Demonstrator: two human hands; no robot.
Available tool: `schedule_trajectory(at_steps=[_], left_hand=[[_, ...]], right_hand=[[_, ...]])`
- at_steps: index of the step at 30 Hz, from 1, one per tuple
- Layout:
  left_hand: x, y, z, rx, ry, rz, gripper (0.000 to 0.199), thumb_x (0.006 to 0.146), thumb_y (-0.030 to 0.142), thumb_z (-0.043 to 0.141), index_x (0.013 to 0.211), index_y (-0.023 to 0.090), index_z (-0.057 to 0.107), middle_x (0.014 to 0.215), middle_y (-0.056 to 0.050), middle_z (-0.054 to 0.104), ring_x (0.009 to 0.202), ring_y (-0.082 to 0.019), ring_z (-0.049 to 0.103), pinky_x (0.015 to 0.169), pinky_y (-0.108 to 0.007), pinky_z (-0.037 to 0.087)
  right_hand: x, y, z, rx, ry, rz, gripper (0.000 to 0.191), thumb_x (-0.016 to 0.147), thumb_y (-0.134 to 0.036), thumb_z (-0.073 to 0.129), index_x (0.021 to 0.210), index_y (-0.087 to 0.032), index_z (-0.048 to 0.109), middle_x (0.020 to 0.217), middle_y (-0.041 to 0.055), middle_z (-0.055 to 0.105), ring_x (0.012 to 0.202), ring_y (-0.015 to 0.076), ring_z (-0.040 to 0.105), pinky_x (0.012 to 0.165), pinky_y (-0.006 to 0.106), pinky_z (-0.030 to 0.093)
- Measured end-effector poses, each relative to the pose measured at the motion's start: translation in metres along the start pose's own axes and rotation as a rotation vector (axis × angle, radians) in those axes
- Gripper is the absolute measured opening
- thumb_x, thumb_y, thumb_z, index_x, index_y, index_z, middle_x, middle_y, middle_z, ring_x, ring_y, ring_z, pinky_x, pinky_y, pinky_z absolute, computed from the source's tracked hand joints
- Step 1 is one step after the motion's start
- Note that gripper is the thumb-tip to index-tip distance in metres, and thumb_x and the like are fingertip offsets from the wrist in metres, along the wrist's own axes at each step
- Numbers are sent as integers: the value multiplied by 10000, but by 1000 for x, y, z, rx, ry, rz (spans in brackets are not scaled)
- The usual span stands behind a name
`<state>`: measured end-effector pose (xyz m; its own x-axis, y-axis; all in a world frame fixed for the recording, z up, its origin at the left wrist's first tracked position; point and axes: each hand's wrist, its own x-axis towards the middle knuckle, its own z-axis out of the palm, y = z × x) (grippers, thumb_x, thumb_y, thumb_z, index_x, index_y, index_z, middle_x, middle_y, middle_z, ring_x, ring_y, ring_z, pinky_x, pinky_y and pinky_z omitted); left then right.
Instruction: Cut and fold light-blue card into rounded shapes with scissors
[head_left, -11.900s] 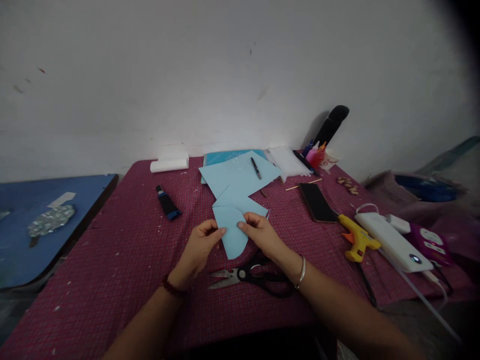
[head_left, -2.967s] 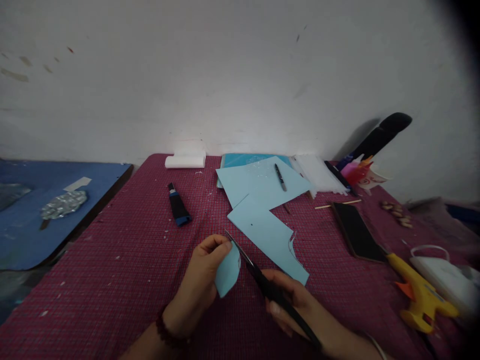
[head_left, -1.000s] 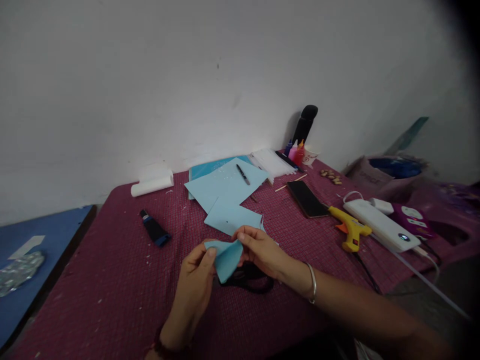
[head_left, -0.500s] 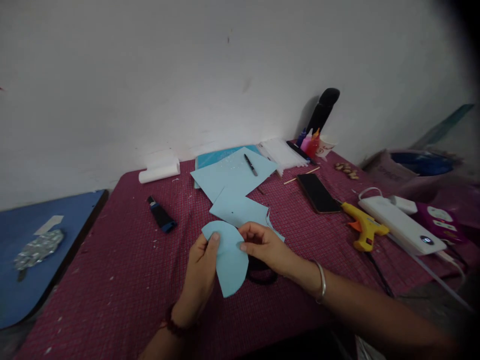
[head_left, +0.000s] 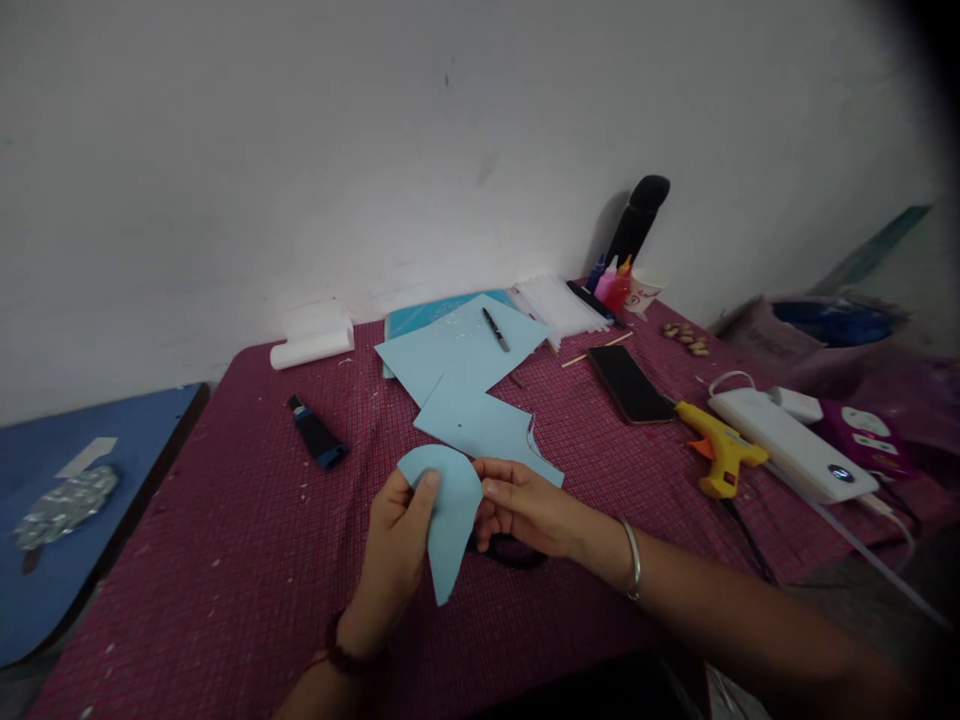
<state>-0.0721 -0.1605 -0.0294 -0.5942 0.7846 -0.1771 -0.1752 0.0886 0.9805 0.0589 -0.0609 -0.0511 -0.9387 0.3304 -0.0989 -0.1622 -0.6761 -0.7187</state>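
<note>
Between my hands is a rounded piece of light blue paper (head_left: 454, 520), narrowing to a point at the bottom. My left hand (head_left: 397, 540) pinches it at its left side, thumb on top. At the upper right edge, the thumb and fingers of my right hand (head_left: 525, 505) close on the paper, which curves there. Under my right hand lies a black loop-shaped thing (head_left: 517, 558), mostly hidden. Just beyond is a blue paper sheet with a curved cut-out (head_left: 480, 425), overlapping a larger blue sheet (head_left: 442, 345) with a pen (head_left: 495, 330) on it.
A dark cutter-like tool (head_left: 316, 432) and a white roll (head_left: 311, 350) lie left. On the right are a phone (head_left: 630, 383), yellow glue gun (head_left: 721, 452) with its cord, and white powered device (head_left: 787, 440). Small bottles (head_left: 616, 290) and a paper cup (head_left: 642, 292) stand behind.
The blue paper has bent and turned, so it looks narrower. My right fingers have shifted along its edge and wrapped further behind it. The view has shifted slightly.
</note>
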Motion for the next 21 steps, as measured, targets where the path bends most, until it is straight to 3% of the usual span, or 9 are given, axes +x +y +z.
schedule_trajectory(at_steps=[4, 9, 15, 18, 21], left_hand=[[1, 2, -1, 92, -19, 100, 282, 705, 326, 723, 915, 161, 633, 781, -18, 683, 644, -135, 606, 571, -229, 490], [-1, 5, 1, 143, -2, 184, 264, 659, 259, 752, 877, 176, 630, 778, -11, 687, 705, -150, 635, 624, -235, 503], [1, 4, 1, -70, 42, 47, 340, 641, 318, 773, 904, 165, 622, 762, -3, 675, 620, -129, 605, 568, -245, 511], [3, 6, 1, -150, 65, 11, 371, 621, 323, 787, 911, 171, 613, 728, 17, 664, 558, -112, 579, 515, -231, 496], [3, 4, 1, -133, 55, 18, 366, 624, 315, 791, 911, 169, 615, 733, 15, 667, 565, -112, 581, 513, -223, 494]], right_hand=[[-2, -4, 0, -92, 0, 19, 443, 692, -403, 784, 1000, -149, 592, 759, -9, 632, 618, 96, 612, 596, 235, 530], [-1, -1, 2, -151, 2, 38, 517, 614, -420, 829, 994, -139, 622, 832, 1, 635, 692, 98, 581, 648, 226, 489], [0, 3, -6, 54, -120, 25, 448, 850, -565, 553, 1006, -147, 594, 827, 45, 645, 735, 142, 633, 651, 283, 532], [1, 4, -7, 81, -149, 31, 368, 856, -482, 599, 1034, -160, 580, 817, 33, 652, 707, 139, 646, 628, 289, 549], [1, 6, -6, 65, -85, 24, 352, 800, -406, 696, 1029, -161, 591, 739, -6, 637, 640, 107, 626, 624, 263, 546]])
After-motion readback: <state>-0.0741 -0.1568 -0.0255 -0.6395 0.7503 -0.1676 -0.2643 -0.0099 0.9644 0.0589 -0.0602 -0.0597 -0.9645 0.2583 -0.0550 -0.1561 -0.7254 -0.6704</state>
